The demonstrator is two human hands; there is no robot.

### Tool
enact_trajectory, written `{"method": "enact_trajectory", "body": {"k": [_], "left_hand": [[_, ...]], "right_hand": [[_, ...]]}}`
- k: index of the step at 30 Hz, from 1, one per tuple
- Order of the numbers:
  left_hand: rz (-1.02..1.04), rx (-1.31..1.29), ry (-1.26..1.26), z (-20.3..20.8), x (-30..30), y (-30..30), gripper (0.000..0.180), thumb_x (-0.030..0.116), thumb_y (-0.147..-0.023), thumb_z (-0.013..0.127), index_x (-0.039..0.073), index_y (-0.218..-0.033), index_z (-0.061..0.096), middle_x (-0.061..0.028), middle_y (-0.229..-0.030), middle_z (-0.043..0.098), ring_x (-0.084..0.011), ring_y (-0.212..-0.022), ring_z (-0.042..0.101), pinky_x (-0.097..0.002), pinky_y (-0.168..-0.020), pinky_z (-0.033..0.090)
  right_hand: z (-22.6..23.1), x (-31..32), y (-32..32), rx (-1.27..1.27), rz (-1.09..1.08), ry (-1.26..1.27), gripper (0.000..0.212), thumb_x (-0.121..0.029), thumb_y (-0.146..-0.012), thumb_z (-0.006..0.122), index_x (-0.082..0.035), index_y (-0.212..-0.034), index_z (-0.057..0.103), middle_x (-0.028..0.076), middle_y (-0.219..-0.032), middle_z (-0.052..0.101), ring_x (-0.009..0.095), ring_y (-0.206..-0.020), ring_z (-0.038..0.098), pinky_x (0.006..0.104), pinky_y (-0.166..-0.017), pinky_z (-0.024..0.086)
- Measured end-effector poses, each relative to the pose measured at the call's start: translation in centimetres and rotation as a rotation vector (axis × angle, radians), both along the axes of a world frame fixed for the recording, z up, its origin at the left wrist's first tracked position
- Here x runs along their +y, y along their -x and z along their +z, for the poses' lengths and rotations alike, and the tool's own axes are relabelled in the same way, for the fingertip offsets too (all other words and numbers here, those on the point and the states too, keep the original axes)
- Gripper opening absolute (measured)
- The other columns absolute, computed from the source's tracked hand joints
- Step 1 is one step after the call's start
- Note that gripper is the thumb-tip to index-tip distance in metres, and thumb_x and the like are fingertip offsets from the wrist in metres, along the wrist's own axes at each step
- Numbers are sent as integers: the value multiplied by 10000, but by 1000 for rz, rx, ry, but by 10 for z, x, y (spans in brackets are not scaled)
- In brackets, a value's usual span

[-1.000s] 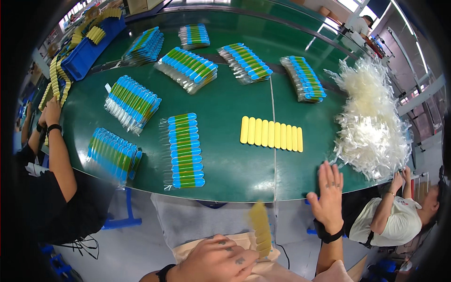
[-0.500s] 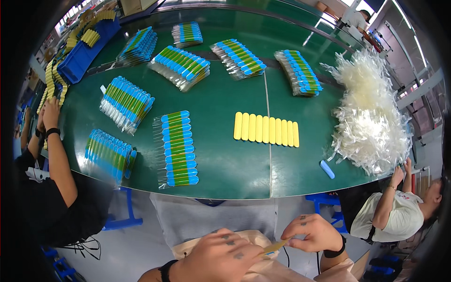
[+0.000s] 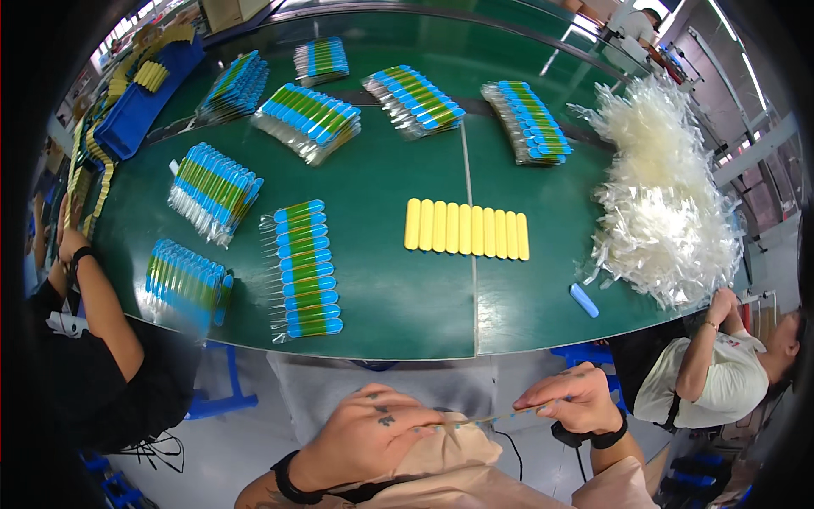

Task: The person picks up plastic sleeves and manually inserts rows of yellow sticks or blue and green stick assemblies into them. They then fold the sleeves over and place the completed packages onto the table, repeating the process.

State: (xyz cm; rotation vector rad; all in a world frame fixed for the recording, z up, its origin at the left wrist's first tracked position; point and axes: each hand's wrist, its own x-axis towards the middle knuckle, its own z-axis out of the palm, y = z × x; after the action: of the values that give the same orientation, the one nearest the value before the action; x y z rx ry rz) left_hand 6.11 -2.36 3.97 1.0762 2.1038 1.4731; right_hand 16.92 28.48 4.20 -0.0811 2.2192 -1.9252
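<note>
Below the near edge of the table, my left hand (image 3: 373, 431) is closed on one end of a thin yellowish strip (image 3: 493, 417) with small blue marks. My right hand (image 3: 578, 402) pinches the other end between thumb and fingers. The strip spans the gap between both hands, seen nearly edge-on, so its kind is unclear. Ahead on the green table (image 3: 381, 288) lies a row of yellow rounded-end sticks (image 3: 466, 229), side by side. Left of it is a row of blue sticks (image 3: 307, 270) with green bands and clear sleeves.
More banded blue stacks (image 3: 216, 191) stand across the table's left and back. A heap of clear plastic sleeves (image 3: 666, 204) covers the right side, with a single blue stick (image 3: 583, 300) beside it. A blue bin (image 3: 144, 106) is far left. People sit at both sides.
My hands have moved apart, and the strip between them now shows longer and stretched out. The whole view has shifted slightly, with the table items appearing further left.
</note>
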Motion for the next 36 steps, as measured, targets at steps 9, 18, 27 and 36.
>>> {"method": "enact_trajectory", "body": {"k": [9,18,27,36], "left_hand": [[-37,751,196,-4,10,27,259,126,-810,713,162,-1063,755,28,-1219,686,-234,-1152,627,-398,-962,471],[-26,898,161,-40,31,47,309,96,-837,668,128,-1139,725,-24,-1258,672,-280,-1175,611,-446,-978,467],[-89,816,237,-33,26,41,389,173,-774,691,87,-1153,714,-63,-1286,655,-282,-1191,595,-475,-1004,449],[28,551,-153,-25,34,53,198,111,-728,668,47,-909,712,-68,-877,720,-295,-869,676,-429,-798,514]], "right_hand": [[30,12,19,621,230,-796,382,62,-736,693,-64,-1091,754,115,-1188,729,291,-1146,687,497,-1048,511],[-4,30,32,806,174,-1050,307,-34,-745,729,-101,-1044,746,65,-1204,725,250,-1157,678,503,-1058,493],[-11,51,26,680,-54,-774,437,21,-711,621,-40,-1136,701,95,-1173,694,298,-1067,665,438,-901,542],[-14,58,46,542,-326,-1221,153,-104,-838,749,-25,-913,642,106,-899,667,324,-822,638,431,-709,506]]}}
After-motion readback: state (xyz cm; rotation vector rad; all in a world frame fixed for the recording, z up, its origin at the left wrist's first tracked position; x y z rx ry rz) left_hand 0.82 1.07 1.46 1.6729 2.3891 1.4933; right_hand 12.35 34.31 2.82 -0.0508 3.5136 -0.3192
